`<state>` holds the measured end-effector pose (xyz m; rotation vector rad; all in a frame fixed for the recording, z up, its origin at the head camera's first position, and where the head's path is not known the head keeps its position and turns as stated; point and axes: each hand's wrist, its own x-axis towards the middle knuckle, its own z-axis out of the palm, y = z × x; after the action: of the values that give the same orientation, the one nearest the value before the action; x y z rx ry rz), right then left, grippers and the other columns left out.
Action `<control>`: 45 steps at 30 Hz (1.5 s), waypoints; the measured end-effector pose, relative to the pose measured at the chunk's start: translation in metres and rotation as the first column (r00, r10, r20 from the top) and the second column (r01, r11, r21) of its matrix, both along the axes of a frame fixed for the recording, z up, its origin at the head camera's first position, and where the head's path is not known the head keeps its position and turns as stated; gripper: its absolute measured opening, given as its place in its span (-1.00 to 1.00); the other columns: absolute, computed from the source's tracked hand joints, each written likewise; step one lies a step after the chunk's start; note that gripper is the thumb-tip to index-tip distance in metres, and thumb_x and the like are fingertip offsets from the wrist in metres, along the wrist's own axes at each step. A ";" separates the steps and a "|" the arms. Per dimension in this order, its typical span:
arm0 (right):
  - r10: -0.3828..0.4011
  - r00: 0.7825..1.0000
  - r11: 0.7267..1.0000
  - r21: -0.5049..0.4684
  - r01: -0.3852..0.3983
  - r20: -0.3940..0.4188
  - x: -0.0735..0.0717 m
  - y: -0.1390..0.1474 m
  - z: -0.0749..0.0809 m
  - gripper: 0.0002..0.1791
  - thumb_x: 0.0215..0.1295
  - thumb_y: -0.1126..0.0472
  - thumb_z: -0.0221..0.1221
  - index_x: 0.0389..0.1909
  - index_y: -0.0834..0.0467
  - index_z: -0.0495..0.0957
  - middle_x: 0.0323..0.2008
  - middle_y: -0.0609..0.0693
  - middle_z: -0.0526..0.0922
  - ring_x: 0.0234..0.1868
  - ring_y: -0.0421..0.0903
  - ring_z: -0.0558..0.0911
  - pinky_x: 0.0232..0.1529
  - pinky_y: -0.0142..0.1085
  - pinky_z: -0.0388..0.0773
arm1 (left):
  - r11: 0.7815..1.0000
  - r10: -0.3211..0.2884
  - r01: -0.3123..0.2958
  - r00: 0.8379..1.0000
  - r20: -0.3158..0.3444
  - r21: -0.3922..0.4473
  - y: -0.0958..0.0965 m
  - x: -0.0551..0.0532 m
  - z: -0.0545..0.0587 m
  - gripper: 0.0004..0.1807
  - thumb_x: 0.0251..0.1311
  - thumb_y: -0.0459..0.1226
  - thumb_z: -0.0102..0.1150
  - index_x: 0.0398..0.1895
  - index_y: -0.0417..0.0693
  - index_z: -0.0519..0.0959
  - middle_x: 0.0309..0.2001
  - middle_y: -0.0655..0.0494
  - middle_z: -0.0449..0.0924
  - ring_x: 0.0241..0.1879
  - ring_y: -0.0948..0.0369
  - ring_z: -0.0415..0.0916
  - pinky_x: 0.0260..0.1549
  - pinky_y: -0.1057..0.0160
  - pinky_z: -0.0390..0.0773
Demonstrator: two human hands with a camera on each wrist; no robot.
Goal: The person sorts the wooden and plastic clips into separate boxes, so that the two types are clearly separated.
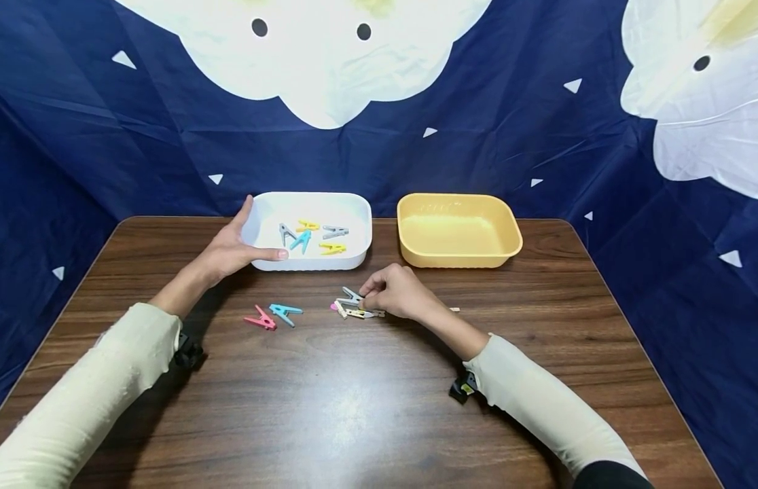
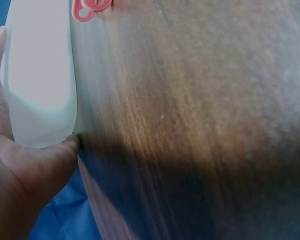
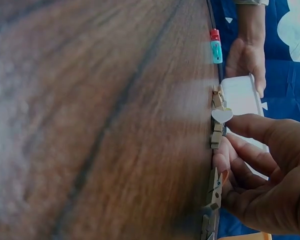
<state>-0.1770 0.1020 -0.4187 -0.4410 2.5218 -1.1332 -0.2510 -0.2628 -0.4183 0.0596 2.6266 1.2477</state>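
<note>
My left hand (image 1: 227, 252) grips the left end of a white plastic basin (image 1: 312, 263), thumb on the front rim and fingers spread toward the back. Inside it lie several plastic clothespins: grey, yellow and a blue clothespin (image 1: 301, 241). At the table's middle my right hand (image 1: 399, 292) pinches a grey clothespin (image 1: 348, 297) between thumb and fingertips. Right beneath it are small wooden clothespins (image 1: 357, 314), one of them bearing a white heart (image 3: 222, 116). To their left lie a pink clothespin (image 1: 261, 319) and another blue clothespin (image 1: 285, 312).
A yellow basin (image 1: 458, 261) stands to the right of the white one, at the table's back edge. A small wooden piece (image 1: 455, 310) lies behind my right wrist. Dark blue fabric (image 1: 379, 156) with white cloud shapes hangs behind the wooden table (image 1: 281, 407).
</note>
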 end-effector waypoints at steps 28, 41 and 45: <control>0.146 0.981 0.988 -0.028 -0.151 -0.126 -0.006 -0.004 0.014 -0.93 0.50 0.21 0.48 -0.10 0.09 0.88 -0.32 -0.15 0.82 -0.32 -0.30 0.64 -0.19 -0.42 0.61 | 1.000 -0.009 0.009 1.000 -0.006 -0.010 -0.002 -0.001 0.002 0.68 0.17 0.14 0.74 0.82 0.42 -0.62 0.89 0.02 -0.54 0.89 -0.14 -0.46 0.82 -0.36 -0.24; 0.185 0.962 0.979 -0.043 -0.197 -0.203 -0.006 -0.012 0.034 -0.90 0.53 0.20 0.46 -0.05 0.09 0.88 -0.23 -0.11 0.90 -0.31 -0.29 0.64 -0.23 -0.43 0.58 | 1.000 0.000 0.000 1.000 0.001 0.000 0.000 0.002 0.002 0.69 0.15 0.13 0.76 0.82 0.45 -0.61 0.89 -0.03 -0.52 0.88 -0.16 -0.45 0.82 -0.36 -0.22; 0.164 0.960 0.984 -0.031 -0.175 -0.226 -0.008 -0.015 0.041 -0.89 0.53 0.17 0.46 -0.05 0.09 0.88 -0.21 -0.11 0.91 -0.22 -0.27 0.70 -0.09 -0.40 0.64 | 1.000 0.004 -0.004 1.000 0.001 0.001 0.000 0.001 0.001 0.69 0.14 0.13 0.76 0.82 0.47 -0.60 0.89 -0.02 -0.52 0.89 -0.16 -0.45 0.82 -0.37 -0.22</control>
<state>-0.1854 0.0871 -0.3776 -0.8242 2.5856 -1.1391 -0.2503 -0.2626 -0.4171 0.0548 2.6267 1.2503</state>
